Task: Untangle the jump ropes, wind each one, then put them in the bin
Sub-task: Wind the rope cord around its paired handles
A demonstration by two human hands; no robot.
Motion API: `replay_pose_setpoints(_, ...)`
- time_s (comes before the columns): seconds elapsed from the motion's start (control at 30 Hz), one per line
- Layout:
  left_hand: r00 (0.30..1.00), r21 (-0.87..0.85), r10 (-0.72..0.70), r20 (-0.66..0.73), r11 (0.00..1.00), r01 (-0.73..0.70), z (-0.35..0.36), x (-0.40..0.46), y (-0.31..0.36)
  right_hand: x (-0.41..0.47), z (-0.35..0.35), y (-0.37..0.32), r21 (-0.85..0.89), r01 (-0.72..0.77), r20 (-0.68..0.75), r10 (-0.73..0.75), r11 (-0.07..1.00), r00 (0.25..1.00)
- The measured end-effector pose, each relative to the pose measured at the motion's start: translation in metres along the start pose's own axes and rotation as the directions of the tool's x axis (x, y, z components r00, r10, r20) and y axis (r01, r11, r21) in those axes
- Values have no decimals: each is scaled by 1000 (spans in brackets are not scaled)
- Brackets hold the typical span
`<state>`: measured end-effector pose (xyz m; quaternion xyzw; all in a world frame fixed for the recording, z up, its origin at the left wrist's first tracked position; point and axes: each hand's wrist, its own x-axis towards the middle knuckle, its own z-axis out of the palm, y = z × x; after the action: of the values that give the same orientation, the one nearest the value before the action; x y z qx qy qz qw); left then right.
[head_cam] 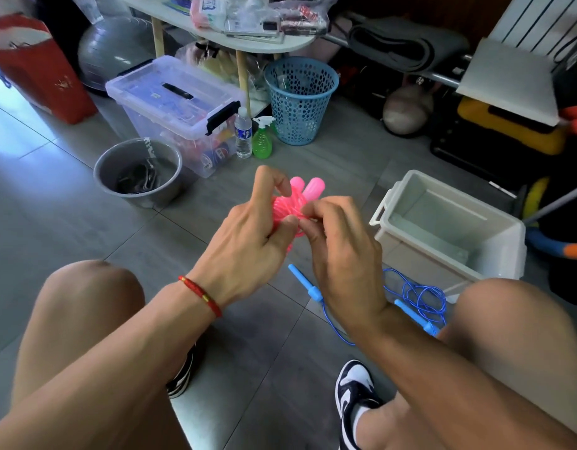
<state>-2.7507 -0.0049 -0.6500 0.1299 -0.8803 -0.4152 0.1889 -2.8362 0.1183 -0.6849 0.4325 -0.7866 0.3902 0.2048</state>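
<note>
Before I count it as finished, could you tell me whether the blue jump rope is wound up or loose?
Loose: the blue jump rope lies sprawled in open loops on the floor, handles apart, untouched by either hand.

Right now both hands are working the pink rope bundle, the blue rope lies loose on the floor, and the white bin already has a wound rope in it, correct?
Not quite. The head view shows the white bin holding no rope. The rest stands: left hand and right hand grip the pink rope, and the blue rope lies loose on the floor.
</note>
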Motion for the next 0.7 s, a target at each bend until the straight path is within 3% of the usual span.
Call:
replay_pose_setpoints(0.2, 999, 112, 46, 18, 993, -47, -3, -1, -7, -3, 12, -3, -25, -81, 113, 84, 996, 990)
replay_pose_setpoints(0.4, 999, 126, 21, 37, 992, -26, -2, -1, -10, -1, 12, -5, 76, -102, 213, 84, 992, 973)
replay_pose_setpoints(0.57, 973, -166, -223, 63, 959, 231, -5, 1, -15, 11, 8, 4, 316, -253, 313, 151, 914, 938)
replay_pose_setpoints(0.7, 962, -267, -257, 88, 925, 271, -11, 1, -15, 17, -3, 9, 515, -424, 386, 240, 745, 890)
